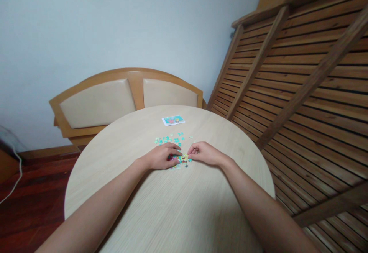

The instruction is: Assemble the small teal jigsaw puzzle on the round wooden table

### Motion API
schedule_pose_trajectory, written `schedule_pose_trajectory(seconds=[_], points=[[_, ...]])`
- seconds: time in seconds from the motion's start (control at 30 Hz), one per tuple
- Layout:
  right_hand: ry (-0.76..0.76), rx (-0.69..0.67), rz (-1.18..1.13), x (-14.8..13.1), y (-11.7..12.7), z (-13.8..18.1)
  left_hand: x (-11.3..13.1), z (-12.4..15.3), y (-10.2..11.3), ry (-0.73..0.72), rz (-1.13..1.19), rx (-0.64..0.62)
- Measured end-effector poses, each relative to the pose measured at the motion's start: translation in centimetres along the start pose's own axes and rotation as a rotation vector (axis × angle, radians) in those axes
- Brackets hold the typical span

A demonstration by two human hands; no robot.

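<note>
A partly joined jigsaw puzzle point(184, 158), yellow, pink and teal, lies flat on the round table between my hands. My left hand point(162, 156) rests over its left part with the fingers apart, covering some of it. At the right edge of the puzzle, my right hand point(205, 153) has thumb and forefinger pinched together at a small puzzle piece, which they largely hide. A teal puzzle piece point(190, 160) shows just below these fingertips, and a dark one point(186, 165) lies lower. Beyond my left hand several loose puzzle pieces point(176, 140) are scattered.
A picture card point(173, 120) with a teal cartoon scene lies farther back on the pale round table point(178, 211). Behind the table stands a padded wooden headboard point(135, 88) against the wall. A slatted wooden frame point(287, 80) leans along the right side.
</note>
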State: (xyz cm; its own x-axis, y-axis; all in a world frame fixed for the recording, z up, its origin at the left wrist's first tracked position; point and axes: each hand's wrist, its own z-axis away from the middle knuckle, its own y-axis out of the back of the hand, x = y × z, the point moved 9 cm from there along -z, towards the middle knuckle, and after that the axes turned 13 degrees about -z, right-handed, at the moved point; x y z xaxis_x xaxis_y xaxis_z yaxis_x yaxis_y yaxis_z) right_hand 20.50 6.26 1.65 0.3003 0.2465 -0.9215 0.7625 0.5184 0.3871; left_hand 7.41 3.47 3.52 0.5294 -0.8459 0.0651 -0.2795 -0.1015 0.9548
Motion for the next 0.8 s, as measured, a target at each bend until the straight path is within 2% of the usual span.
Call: schedule_pose_trajectory(seconds=[0.2, 0.8], points=[[-0.006, 0.024, 0.034, 0.61, -0.14, -0.28, 0.08, -0.11, 0.05, 0.009, -0.005, -0.007], [0.016, 0.021, 0.2, -0.22, -0.61, -0.26, 0.06, -0.13, -0.03, 0.004, -0.006, -0.006]])
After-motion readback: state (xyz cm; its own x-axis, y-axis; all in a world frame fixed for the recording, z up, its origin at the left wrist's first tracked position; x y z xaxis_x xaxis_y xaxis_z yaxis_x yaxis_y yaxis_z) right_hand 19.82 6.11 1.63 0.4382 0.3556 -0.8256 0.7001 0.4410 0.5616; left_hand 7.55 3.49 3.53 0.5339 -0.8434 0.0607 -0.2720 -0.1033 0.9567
